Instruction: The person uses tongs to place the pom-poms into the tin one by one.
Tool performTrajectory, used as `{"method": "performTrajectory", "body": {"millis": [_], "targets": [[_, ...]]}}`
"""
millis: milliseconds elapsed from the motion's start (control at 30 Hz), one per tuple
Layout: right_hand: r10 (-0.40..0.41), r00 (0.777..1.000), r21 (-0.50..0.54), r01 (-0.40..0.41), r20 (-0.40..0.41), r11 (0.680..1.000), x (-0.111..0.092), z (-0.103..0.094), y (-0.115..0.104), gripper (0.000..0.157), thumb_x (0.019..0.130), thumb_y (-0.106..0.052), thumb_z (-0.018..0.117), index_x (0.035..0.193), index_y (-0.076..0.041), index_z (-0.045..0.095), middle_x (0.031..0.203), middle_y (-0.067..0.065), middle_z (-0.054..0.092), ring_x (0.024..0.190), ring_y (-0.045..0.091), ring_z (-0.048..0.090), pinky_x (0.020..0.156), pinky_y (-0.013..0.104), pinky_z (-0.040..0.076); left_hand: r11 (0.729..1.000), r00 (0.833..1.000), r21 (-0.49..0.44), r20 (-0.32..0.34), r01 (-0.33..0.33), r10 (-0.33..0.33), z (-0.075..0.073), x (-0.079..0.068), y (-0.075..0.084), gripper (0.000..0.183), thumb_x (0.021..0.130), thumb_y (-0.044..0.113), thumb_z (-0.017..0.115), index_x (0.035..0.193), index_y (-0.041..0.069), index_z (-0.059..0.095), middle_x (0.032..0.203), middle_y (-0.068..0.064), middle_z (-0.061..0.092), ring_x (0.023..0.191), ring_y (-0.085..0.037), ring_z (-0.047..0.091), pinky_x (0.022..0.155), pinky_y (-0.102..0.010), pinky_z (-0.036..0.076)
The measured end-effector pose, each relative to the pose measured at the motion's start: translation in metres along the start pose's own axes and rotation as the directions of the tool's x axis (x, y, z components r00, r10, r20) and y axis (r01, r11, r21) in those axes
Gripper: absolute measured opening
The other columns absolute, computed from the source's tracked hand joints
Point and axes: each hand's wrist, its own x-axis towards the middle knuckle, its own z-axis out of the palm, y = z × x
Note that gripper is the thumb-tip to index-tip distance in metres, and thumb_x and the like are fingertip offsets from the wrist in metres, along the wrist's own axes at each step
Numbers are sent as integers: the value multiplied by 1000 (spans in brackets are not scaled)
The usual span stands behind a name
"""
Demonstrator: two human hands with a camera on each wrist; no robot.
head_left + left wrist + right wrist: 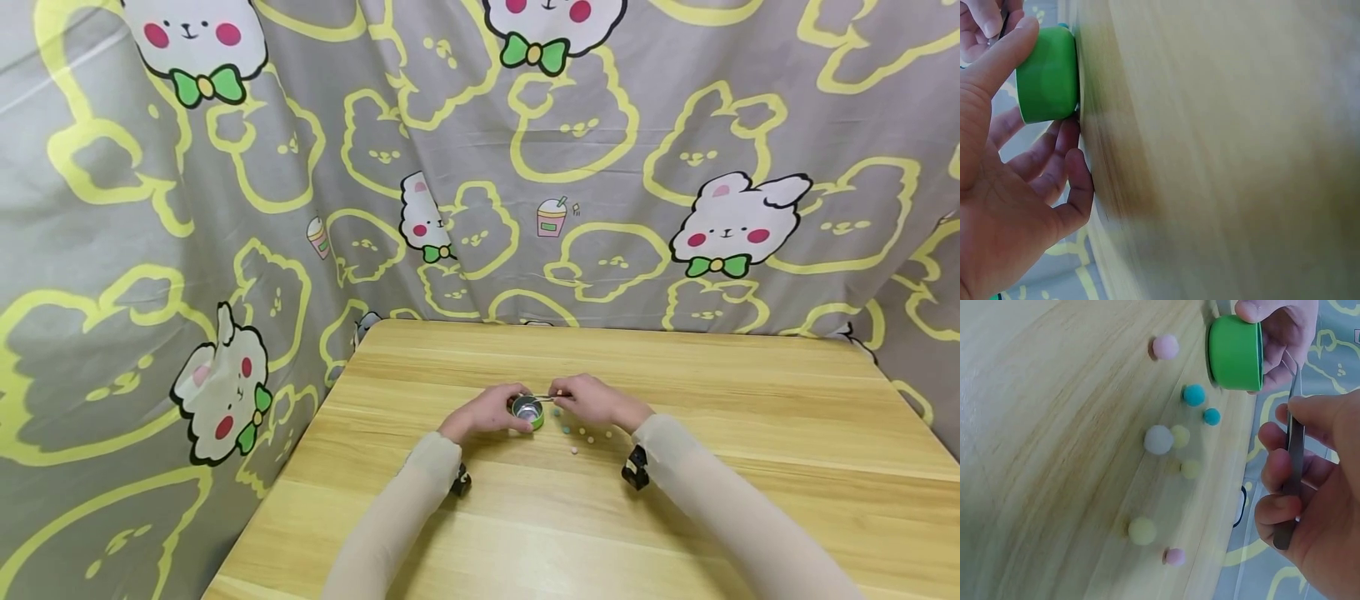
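On the table stands a small round green tin [537, 422] with a shiny metal inside. My left hand [495, 409] holds it from the side, thumb at the near rim and fingers round the far side. My right hand [590, 399] grips metal tweezers [1295, 456] along their length. The tweezer tips reach over the tin's opening in the head view. In the right wrist view, small fuzzy balls lie beside the tin: blue [1194, 395], pink [1165, 347], white [1159, 439] and pale yellow [1142, 530]. Whether the tips hold anything, I cannot tell.
The wooden table [517, 533] runs back to a grey curtain [480, 150] printed with yellow outlines and white bears. More curtain hangs along the left side. A black wrist mount [636, 468] sits under the right sleeve, another [461, 481] under the left.
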Motion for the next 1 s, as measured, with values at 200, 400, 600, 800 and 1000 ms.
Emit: {"method": "performTrajectory", "body": {"millis": [200,400,600,800,1000], "targets": [[43,999,39,-42,-26,998,-5,-5,2,13,96,-12,54,103,-10,65,90,0,65,77,11,57,69,33,47,1000,1000,0,-1,-2,2,0,1,-1,50,77,33,79,120,18,57,99,7,59,89,-9,55,79,-27,44],[80,996,80,-76,-46,994,-16,-16,10,15,97,-12,53,105,-8,64,88,6,65,71,10,54,64,32,45,1000,1000,9,1,7,-7,1,2,-1,52,78,34,79,122,17,56,102,6,58,92,-10,54,81,-28,44],[134,990,107,-130,-36,986,-33,-29,19,17,98,-13,51,108,-6,63,83,10,64,61,11,49,59,31,42,1000,1000,13,5,22,-22,0,0,0,54,78,34,79,124,17,55,104,7,58,93,-10,54,82,-27,43],[160,985,83,-155,-59,984,-51,-39,32,17,96,-11,53,106,-3,64,80,9,63,57,12,44,55,31,38,1000,1000,14,4,13,-13,0,0,0,52,78,33,79,122,17,56,103,6,59,93,-10,54,82,-27,43],[177,981,73,-171,-79,982,-68,-45,49,15,96,-12,54,104,-4,64,79,8,63,59,12,46,55,30,39,1000,1000,13,4,15,-15,1,1,0,50,78,32,79,121,18,56,104,5,59,94,-10,54,82,-27,43]]}}
